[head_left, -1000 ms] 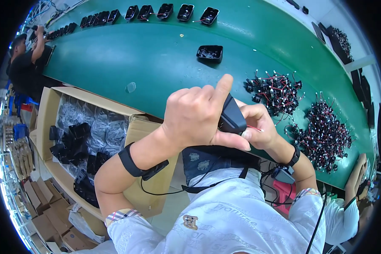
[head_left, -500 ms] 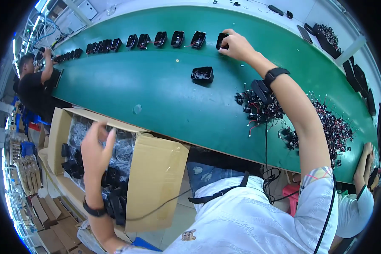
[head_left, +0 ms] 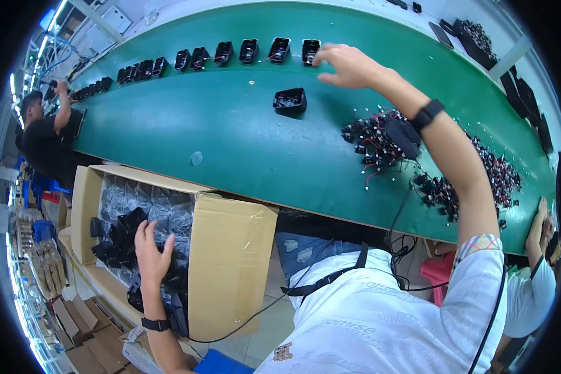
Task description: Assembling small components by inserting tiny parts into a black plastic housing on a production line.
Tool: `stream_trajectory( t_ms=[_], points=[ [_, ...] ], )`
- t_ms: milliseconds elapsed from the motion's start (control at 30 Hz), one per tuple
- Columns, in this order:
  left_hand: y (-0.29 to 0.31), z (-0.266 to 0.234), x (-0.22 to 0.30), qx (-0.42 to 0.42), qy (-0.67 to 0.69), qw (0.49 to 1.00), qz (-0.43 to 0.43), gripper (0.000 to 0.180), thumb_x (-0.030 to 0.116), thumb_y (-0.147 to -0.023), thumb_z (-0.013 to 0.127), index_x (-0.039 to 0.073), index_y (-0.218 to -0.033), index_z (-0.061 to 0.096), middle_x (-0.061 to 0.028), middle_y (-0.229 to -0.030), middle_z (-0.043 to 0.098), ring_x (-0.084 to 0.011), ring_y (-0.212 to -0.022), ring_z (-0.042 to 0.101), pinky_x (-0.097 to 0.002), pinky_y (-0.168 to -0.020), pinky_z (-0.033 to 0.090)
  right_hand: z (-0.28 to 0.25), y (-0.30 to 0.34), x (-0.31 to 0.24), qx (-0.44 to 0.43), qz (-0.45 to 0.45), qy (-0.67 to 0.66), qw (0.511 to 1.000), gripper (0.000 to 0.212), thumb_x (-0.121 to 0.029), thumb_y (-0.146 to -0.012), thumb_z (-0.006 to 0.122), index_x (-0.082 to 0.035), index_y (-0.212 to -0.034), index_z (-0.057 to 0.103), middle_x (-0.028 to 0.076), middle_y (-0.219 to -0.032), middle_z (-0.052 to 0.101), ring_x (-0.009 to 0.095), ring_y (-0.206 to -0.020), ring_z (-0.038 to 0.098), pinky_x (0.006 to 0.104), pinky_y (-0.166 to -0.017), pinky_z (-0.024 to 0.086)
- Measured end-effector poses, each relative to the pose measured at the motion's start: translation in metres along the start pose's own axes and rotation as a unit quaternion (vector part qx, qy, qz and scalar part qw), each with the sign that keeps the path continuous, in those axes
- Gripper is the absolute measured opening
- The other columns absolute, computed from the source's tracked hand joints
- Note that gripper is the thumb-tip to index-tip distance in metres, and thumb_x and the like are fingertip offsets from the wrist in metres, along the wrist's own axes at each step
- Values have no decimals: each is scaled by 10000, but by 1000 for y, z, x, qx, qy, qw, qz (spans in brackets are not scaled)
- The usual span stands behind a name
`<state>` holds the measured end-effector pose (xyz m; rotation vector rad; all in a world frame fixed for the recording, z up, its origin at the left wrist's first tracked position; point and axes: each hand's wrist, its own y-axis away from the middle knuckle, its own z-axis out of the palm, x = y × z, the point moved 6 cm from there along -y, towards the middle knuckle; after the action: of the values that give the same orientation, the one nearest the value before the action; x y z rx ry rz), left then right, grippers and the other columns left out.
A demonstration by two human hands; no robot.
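My right hand (head_left: 350, 66) is open, its thumb and fingers apart at the right edge of a black plastic housing (head_left: 309, 55). Whether a fingertip still touches it I cannot tell. That housing stands at the right end of a row of similar open-topped housings (head_left: 249, 52), some with red wires. Nearer to me lies a single black housing (head_left: 290, 101), apart from the row. My left hand (head_left: 154, 257) hangs open with spread fingers over a cardboard box (head_left: 234, 262). Inside the box are black plastic parts (head_left: 121, 240) and clear plastic bags (head_left: 168, 212).
On the green table (head_left: 230, 131), piles of small black parts with red wires (head_left: 371, 140) lie under and beyond my right forearm. A dark device (head_left: 403, 138) with a cable rests on one pile. One co-worker (head_left: 47, 131) works at the far left, another (head_left: 530, 287) at the right.
My right hand has opened and drawn back to the right from the housing, which stands in the row. My left hand has moved lower over the box.
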<state>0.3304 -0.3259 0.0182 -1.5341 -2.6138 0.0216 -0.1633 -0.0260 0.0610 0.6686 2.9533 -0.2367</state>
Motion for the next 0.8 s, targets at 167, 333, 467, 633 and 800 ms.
stream_trajectory(
  t_ms=[167, 333, 467, 633, 800],
  points=[
    [-83, -76, 113, 94, 157, 974, 136, 167, 78, -900, 681, -22, -1033, 660, -162, -953, 691, -261, -877, 688, -348, -810, 536, -42, 68, -33, -103, 35, -47, 993, 168, -211, -851, 716, -71, -937, 752, 89, -861, 752, 283, -854, 717, 429, -787, 558],
    [-209, -39, 264, 56, 148, 925, 345, 643, 157, -855, 728, 93, -1439, 466, -219, -1343, 585, -353, -1226, 589, -433, -1008, 499, -7, 90, -30, -140, 72, 7, 987, 259, -281, -815, 778, -95, -994, 761, 120, -991, 727, 318, -959, 684, 429, -839, 538],
    [-237, 41, 306, 7, 99, 909, 406, 721, 166, -848, 728, 105, -1479, 383, -215, -1370, 561, -382, -1267, 541, -442, -1019, 498, 4, 109, -75, -66, 41, 64, 995, 301, -293, -767, 819, -119, -1008, 766, 85, -1035, 635, 292, -1058, 588, 415, -932, 474],
    [-213, 29, 304, -54, 157, 930, 329, 571, 176, -819, 759, 61, -1289, 455, -206, -1209, 635, -415, -1134, 611, -468, -916, 525, 15, 121, -76, 24, -2, 13, 1000, 314, -207, -758, 816, -84, -1003, 664, 82, -1033, 627, 285, -1064, 576, 436, -934, 471],
    [-184, 8, 281, -134, 342, 906, 210, 564, 186, -780, 817, 55, -1206, 472, -155, -864, 689, -272, -780, 689, -364, -737, 532, 11, 114, -75, 71, 49, -201, 976, 381, -173, -789, 811, -64, -1039, 546, 98, -950, 644, 263, -802, 629, 396, -738, 502]
  ],
)
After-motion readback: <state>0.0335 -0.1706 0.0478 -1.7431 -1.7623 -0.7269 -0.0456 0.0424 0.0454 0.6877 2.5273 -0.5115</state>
